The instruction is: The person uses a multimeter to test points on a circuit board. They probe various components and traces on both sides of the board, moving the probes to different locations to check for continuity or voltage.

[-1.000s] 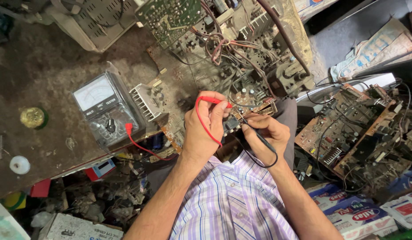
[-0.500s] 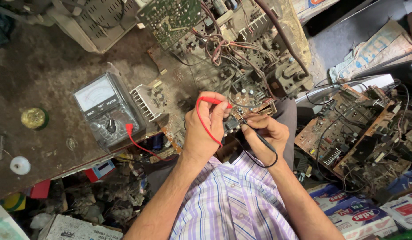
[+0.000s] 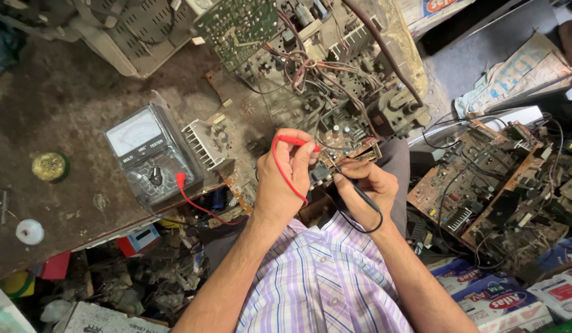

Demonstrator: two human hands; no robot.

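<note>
My left hand (image 3: pixel 284 179) pinches a red test probe (image 3: pixel 296 142), its red lead looping down over my wrist. My right hand (image 3: pixel 364 191) grips a black test probe (image 3: pixel 355 188) like a pen, its black lead curling below. Both probe tips meet on the near edge of a brown circuit board (image 3: pixel 347 132) crowded with parts and wires. An analog multimeter (image 3: pixel 151 159) with a white dial face lies to the left on the dirty workbench (image 3: pixel 64 92), a red lead plugged into its side.
A finned heat sink (image 3: pixel 202 143) lies beside the meter. A round tin (image 3: pixel 49 166) and a white spool (image 3: pixel 30 232) lie at the bench's left. More circuit boards (image 3: pixel 483 191) pile up at the right, above printed boxes (image 3: pixel 514 296). Clutter fills the space under the bench.
The view has shifted slightly. Both hands stay on the probes at the board's edge with only small adjustments.
</note>
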